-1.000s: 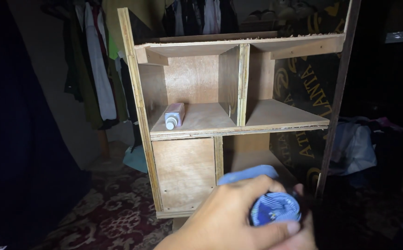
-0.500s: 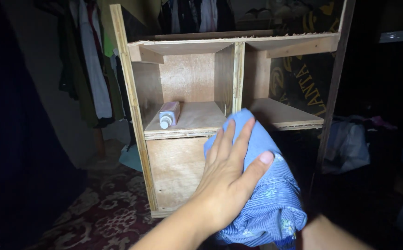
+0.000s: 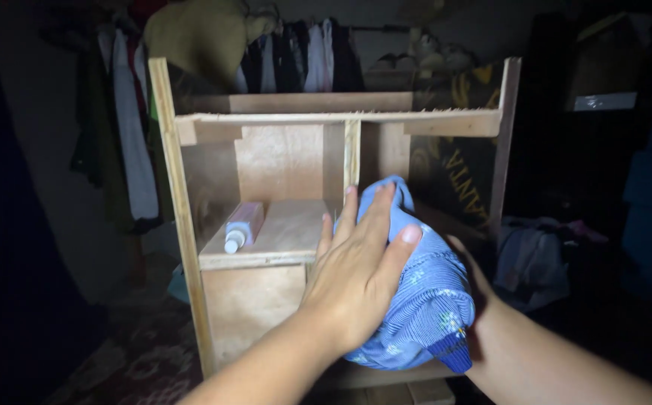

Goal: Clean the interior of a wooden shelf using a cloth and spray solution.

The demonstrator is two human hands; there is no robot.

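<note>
My left hand [image 3: 356, 270] lies flat, fingers spread, on top of a folded blue striped cloth [image 3: 427, 300]. My right hand [image 3: 476, 281] is under and behind the cloth on its right side, mostly hidden, and carries it. The cloth is at the front of the right middle compartment of a plywood shelf unit [image 3: 183, 225], beside the upright divider [image 3: 351, 161]. A small pink bottle with a white cap [image 3: 242, 226] lies on its side in the left compartment.
Clothes hang on a rail [image 3: 127, 127] behind and left of the shelf. A pile of cloth [image 3: 528, 255] lies on the floor at the right. A patterned rug [image 3: 131, 367] covers the floor at the lower left. The room is dark.
Both hands have carried the cloth up and forward from a rolled bundle low in front of me to the right shelf compartment. My left hand has flattened on it.
</note>
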